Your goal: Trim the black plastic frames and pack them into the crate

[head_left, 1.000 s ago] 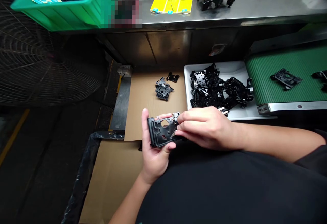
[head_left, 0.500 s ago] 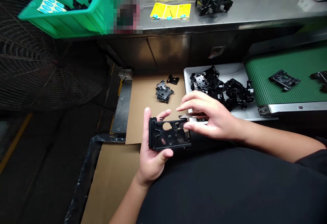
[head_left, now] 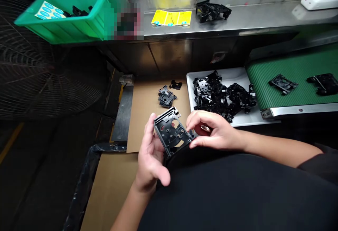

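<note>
A black plastic frame (head_left: pixel 171 132) with round and curved openings is held tilted between my two hands. My left hand (head_left: pixel 151 157) supports its left side, with the fingers behind it and the thumb stretched away from it. My right hand (head_left: pixel 211 130) pinches the frame's right edge between thumb and fingertips. A small shiny metal item (head_left: pixel 205 128) sits inside the curled right fingers; most of it is hidden. Beyond my hands, a small pile of black parts (head_left: pixel 167 96) and a single black part (head_left: pixel 175 84) lie on cardboard (head_left: pixel 142 118).
A white tray (head_left: pixel 189 94) full of black parts stands behind my right hand. Right of it, a green conveyor (head_left: pixel 264 72) carries two black parts. A steel shelf (head_left: pixel 253 18) holds a green bin (head_left: pixel 71 30), yellow labels (head_left: pixel 171 18) and black parts (head_left: pixel 212 11). A fan (head_left: pixel 50 69) is at left.
The black frame has been turned and tilted. My right fingers have closed on its edge, and the metal item has shifted into the palm. Another part shows more fully on the conveyor.
</note>
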